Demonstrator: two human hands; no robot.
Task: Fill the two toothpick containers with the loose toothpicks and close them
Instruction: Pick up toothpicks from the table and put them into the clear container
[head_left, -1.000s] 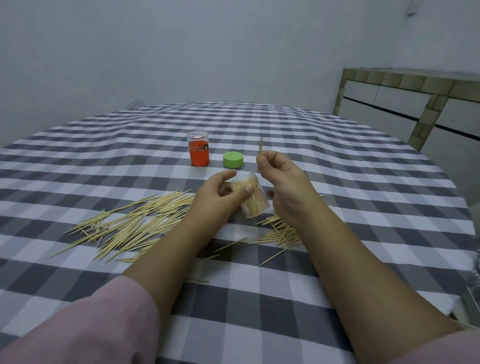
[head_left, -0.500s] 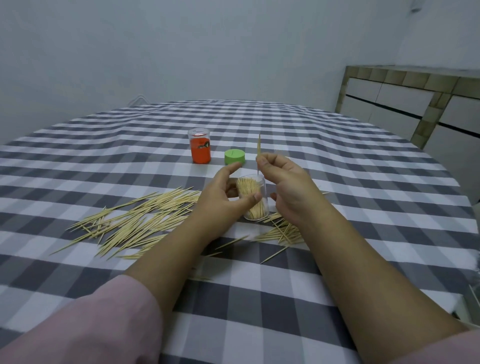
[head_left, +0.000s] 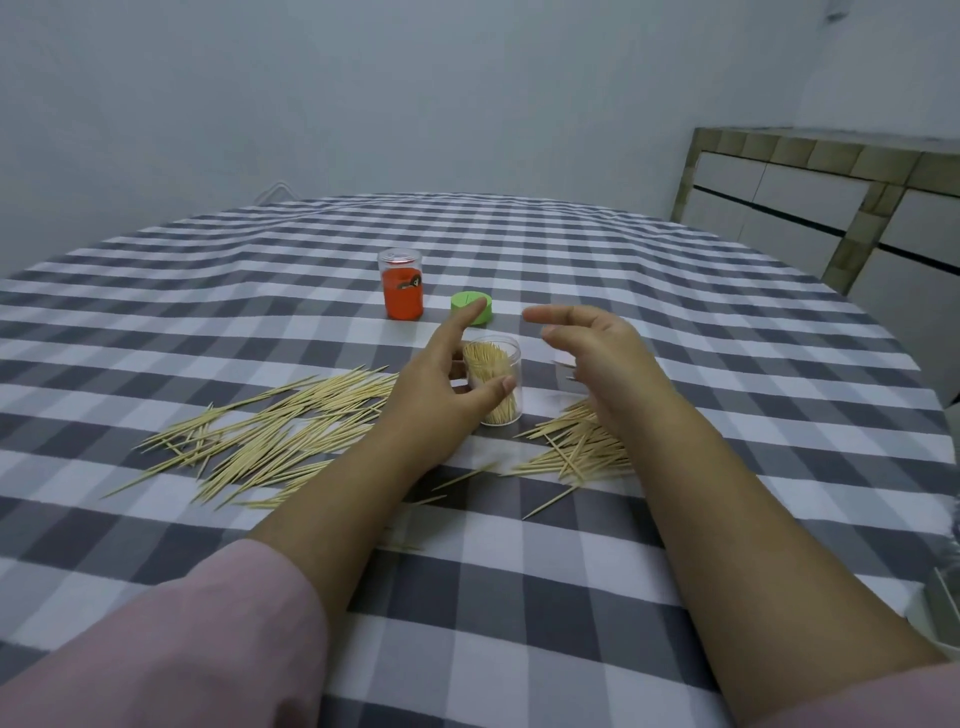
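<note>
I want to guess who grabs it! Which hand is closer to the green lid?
Left. The left hand points a finger whose tip overlaps the green lid, while holding the clear container. The right hand hovers off to the lid's right.

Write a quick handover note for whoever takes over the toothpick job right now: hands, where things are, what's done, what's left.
Left hand: grip on the clear plastic toothpick container, upright on the checked tablecloth, partly filled, no lid.
Right hand: open, holding nothing, above the smaller loose toothpick pile.
Larger loose toothpick pile: left of the container.
Orange-labelled clear container and round green lid: farther back; the lid lies loose.
Left: load both piles, fill both containers, close them.
</note>
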